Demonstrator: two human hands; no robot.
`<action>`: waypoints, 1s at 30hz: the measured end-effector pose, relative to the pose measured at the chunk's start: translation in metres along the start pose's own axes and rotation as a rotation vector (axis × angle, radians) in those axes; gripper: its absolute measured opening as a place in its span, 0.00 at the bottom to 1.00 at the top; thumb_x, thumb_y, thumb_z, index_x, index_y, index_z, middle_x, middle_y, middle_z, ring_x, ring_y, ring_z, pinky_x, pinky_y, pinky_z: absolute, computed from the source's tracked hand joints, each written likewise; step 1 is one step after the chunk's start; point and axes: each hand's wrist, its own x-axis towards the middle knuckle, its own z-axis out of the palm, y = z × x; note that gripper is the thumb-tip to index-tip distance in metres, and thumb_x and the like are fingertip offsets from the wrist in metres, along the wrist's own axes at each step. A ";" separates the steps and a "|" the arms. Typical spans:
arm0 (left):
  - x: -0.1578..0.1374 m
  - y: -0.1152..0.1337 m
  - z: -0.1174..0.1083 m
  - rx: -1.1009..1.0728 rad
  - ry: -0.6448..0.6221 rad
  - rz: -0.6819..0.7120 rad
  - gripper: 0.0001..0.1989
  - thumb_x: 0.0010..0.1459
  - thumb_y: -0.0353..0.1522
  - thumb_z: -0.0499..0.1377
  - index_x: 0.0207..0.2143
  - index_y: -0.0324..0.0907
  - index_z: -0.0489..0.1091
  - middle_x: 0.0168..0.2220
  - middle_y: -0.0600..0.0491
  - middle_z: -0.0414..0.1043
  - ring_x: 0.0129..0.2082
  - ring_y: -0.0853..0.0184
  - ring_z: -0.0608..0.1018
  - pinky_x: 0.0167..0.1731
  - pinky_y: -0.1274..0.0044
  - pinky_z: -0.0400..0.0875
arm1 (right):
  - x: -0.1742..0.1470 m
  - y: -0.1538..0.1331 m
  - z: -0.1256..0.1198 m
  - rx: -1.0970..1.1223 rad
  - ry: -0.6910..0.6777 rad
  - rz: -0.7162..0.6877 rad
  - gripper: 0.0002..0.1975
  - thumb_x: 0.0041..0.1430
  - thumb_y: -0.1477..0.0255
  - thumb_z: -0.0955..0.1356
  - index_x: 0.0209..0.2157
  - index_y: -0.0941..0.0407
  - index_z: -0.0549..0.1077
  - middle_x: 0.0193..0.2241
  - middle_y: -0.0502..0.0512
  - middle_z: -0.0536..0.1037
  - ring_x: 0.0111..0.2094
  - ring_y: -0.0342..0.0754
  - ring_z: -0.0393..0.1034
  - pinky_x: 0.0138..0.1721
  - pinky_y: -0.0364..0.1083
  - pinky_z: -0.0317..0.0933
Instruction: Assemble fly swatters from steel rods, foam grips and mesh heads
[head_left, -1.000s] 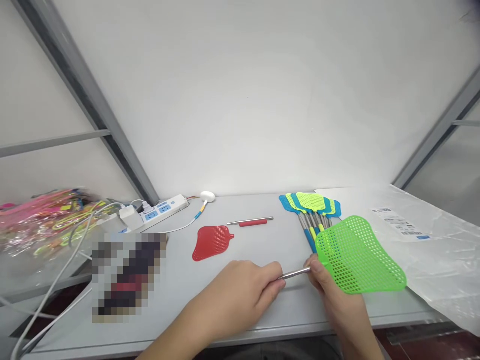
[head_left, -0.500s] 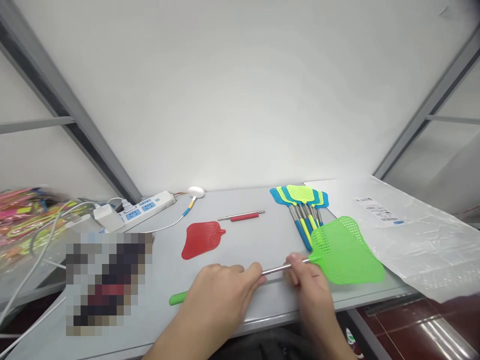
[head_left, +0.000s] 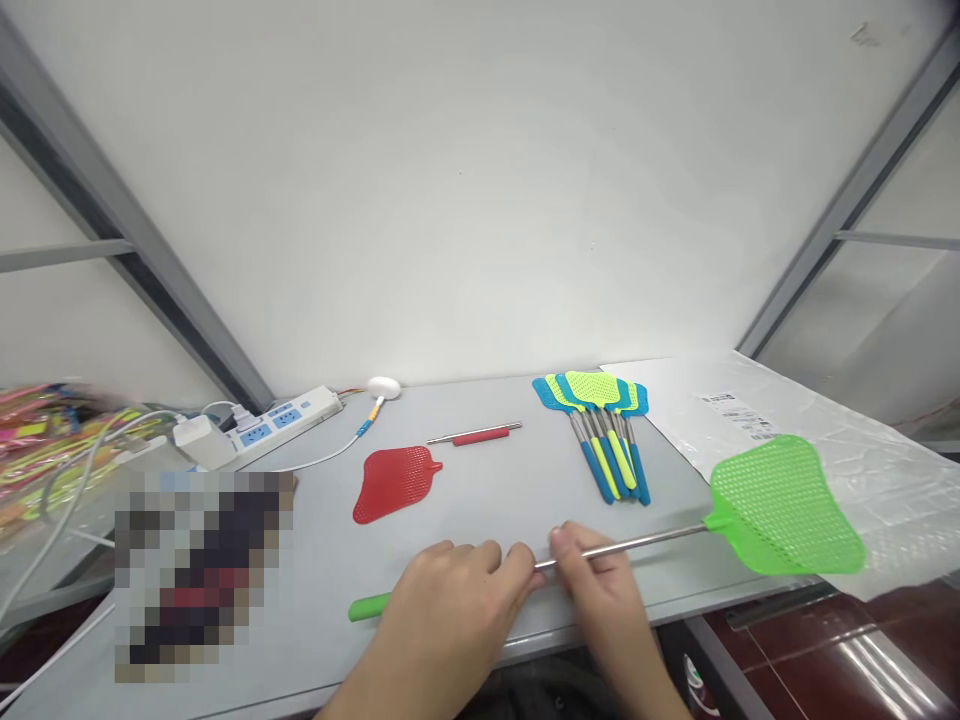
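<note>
A green fly swatter (head_left: 787, 508) lies across both hands, its perforated head out to the right and its metal rod extended. My left hand (head_left: 457, 610) is closed around it near the green grip, whose end sticks out on the left. My right hand (head_left: 600, 590) pinches the rod just right of my left hand. Beyond them on the table is a loose red swatter head (head_left: 397, 482). Behind that lie a thin metal rod and a red grip (head_left: 481, 436). Several blue and yellow fly swatters (head_left: 600, 390) are fanned in a pile, heads toward the wall.
A white power strip (head_left: 281, 425) with plugs and cables sits at the back left, near a white oval device (head_left: 383, 388). Bagged colourful items (head_left: 67, 450) are at far left. A pixelated patch hides something on the left. White plastic packaging (head_left: 720, 400) covers the right side.
The green swatter's head has moved farther right and away from my hands, with more metal rod showing. My right hand has come closer to my left along the rod.
</note>
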 end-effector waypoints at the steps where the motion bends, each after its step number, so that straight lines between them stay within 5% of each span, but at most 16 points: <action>1: 0.000 0.002 0.003 -0.006 0.005 0.018 0.05 0.64 0.29 0.51 0.34 0.46 0.64 0.22 0.58 0.68 0.18 0.64 0.71 0.21 0.73 0.49 | -0.002 0.000 0.005 -0.002 -0.066 0.009 0.23 0.60 0.59 0.66 0.17 0.55 0.59 0.17 0.45 0.55 0.22 0.42 0.49 0.25 0.43 0.47; 6: 0.003 0.001 0.009 -0.046 -0.088 -0.010 0.06 0.66 0.31 0.49 0.36 0.46 0.63 0.22 0.58 0.69 0.19 0.64 0.72 0.20 0.74 0.48 | -0.002 -0.004 0.014 0.009 -0.174 -0.010 0.24 0.66 0.60 0.61 0.19 0.57 0.65 0.18 0.48 0.59 0.24 0.43 0.52 0.27 0.44 0.49; 10: 0.007 -0.007 0.004 -0.125 -0.214 -0.059 0.13 0.69 0.37 0.43 0.34 0.46 0.63 0.24 0.57 0.72 0.20 0.65 0.74 0.19 0.75 0.46 | 0.007 -0.004 0.003 -0.038 -0.135 -0.011 0.24 0.65 0.59 0.62 0.18 0.55 0.55 0.19 0.45 0.51 0.23 0.42 0.45 0.25 0.44 0.44; 22: 0.004 -0.029 -0.003 -0.132 -0.251 -0.180 0.15 0.69 0.40 0.43 0.31 0.46 0.60 0.23 0.60 0.70 0.21 0.66 0.74 0.20 0.76 0.43 | 0.039 -0.015 -0.083 0.087 0.262 -0.089 0.25 0.60 0.62 0.68 0.18 0.53 0.49 0.19 0.43 0.45 0.22 0.42 0.40 0.24 0.46 0.38; 26: 0.005 -0.022 -0.002 -0.095 -0.210 -0.179 0.15 0.69 0.39 0.42 0.31 0.46 0.60 0.23 0.59 0.70 0.21 0.66 0.73 0.20 0.75 0.42 | 0.034 -0.009 -0.060 0.201 0.279 -0.020 0.24 0.60 0.61 0.68 0.20 0.53 0.51 0.19 0.42 0.44 0.21 0.41 0.38 0.23 0.45 0.37; 30: 0.004 -0.018 0.001 -0.086 -0.168 -0.147 0.14 0.69 0.38 0.43 0.32 0.46 0.61 0.24 0.58 0.70 0.22 0.65 0.74 0.21 0.74 0.41 | 0.024 -0.002 -0.020 0.113 -0.009 0.056 0.23 0.63 0.57 0.64 0.21 0.53 0.53 0.19 0.43 0.48 0.21 0.41 0.41 0.23 0.45 0.38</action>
